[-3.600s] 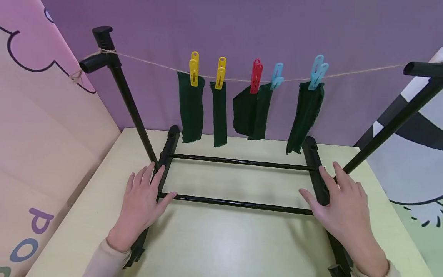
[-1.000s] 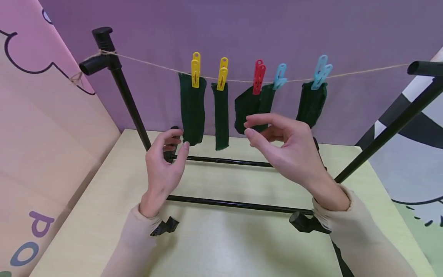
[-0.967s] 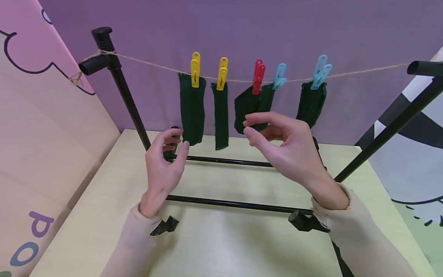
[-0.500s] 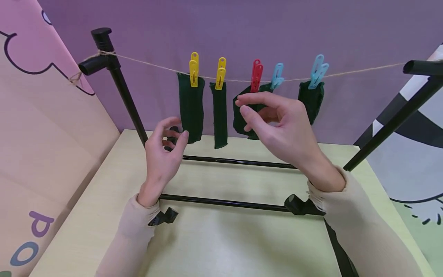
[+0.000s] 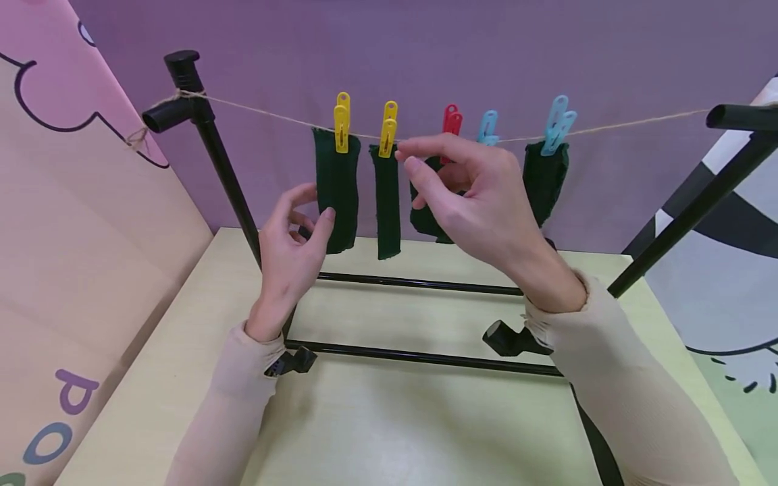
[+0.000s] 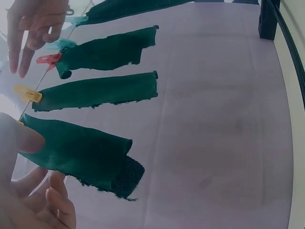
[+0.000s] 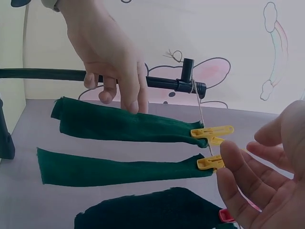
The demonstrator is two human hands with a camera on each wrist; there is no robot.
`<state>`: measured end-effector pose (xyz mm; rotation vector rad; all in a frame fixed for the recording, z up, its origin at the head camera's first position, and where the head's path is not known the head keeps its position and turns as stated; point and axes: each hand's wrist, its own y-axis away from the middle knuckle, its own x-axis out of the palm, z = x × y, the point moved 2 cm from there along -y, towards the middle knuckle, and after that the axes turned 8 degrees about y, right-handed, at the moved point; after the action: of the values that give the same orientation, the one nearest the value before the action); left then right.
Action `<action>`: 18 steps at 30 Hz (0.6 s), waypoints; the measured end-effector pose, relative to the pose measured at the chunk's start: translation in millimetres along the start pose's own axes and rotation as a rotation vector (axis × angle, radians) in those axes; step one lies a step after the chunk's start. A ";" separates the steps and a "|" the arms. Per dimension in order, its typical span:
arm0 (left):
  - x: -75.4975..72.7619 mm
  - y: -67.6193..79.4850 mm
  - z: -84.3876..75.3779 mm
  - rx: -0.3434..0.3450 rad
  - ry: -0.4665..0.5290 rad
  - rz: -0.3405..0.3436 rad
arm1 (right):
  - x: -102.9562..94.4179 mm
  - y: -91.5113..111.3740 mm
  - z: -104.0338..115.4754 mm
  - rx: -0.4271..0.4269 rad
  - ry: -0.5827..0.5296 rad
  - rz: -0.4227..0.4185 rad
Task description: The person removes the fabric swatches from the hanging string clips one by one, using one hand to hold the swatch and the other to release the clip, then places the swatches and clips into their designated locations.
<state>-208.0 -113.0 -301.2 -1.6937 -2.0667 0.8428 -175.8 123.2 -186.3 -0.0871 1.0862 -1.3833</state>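
Bright, even light with soft shadows; both wrist views blur close up.

We see a purple wall (image 5: 425,47) at the back. On the left is a pink wall (image 5: 79,202) with a cloud shape and big letters. On the right is a picture in black, white and green (image 5: 729,283). Below is a pale yellow table (image 5: 401,425) with soft light on it.

Both hands are up in the air, left hand (image 5: 292,246) loosely curled, right hand (image 5: 477,202) fingers relaxed, holding nothing.
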 end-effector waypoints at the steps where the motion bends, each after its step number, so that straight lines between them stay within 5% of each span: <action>1: 0.5 -1.5 -0.2 0.003 -0.002 0.004 | 0.0 -0.9 0.7 0.002 0.000 0.001; 18: 4.6 -13.7 -0.7 -0.056 0.084 0.034 | 7.2 -23.9 17.4 0.001 -0.034 0.003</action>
<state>-219.1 -110.0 -292.5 -1.7672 -2.0285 0.7173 -183.4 101.9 -165.8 -0.1070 1.0570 -1.3750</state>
